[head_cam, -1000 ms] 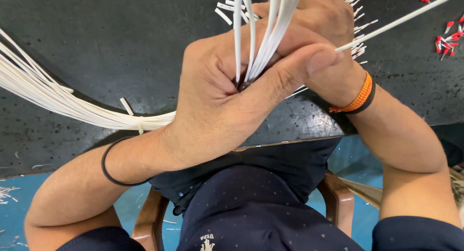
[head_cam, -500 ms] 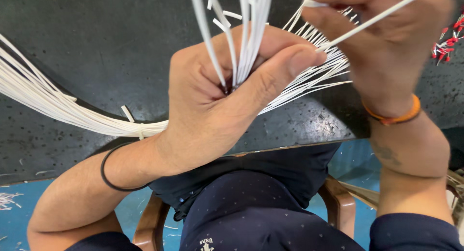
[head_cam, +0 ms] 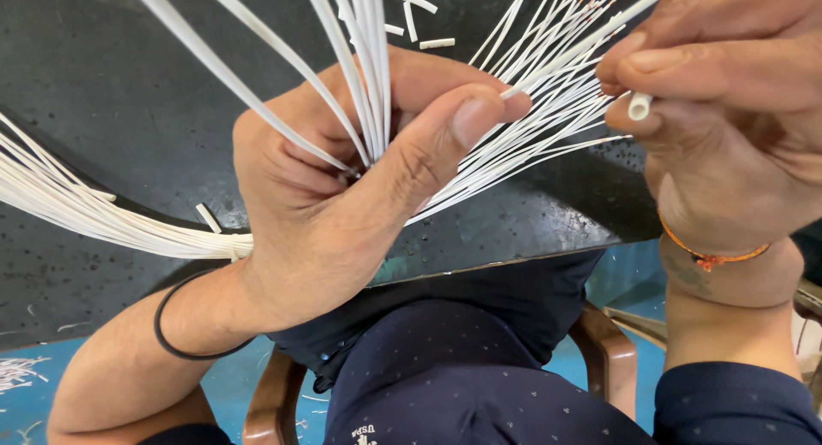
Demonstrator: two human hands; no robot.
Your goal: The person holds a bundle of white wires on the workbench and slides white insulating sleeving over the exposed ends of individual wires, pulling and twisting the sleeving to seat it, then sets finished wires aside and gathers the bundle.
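A thick bundle of thin white wires (head_cam: 94, 214) sweeps in from the left across a black speckled worktable (head_cam: 103, 85), every strand the same glossy white and roughly the same gauge. The seated worker's left hand (head_cam: 342, 205) is clenched around the bundle where it gathers, fist turned sideways above the table edge, thumb laid forward over the strands and its tip pressing toward the index finger. Beyond that grip the wires split two ways: a handful of strands rises straight up between thumb and forefinger and out of the top of the view, while the rest fan out to the right in a flat spray over the tabletop. The right hand (head_cam: 728, 111) hovers close at the upper right, its thumb and fingertips pinched on a short white sleeve tube (head_cam: 639, 107), whose open round end faces the camera, with a single wire running up through the same pinch. A few cut white tube pieces (head_cam: 418, 21) lie loose on the table behind the fan. A black band (head_cam: 171, 338) circles the left wrist, an orange thread (head_cam: 715, 255) the right.
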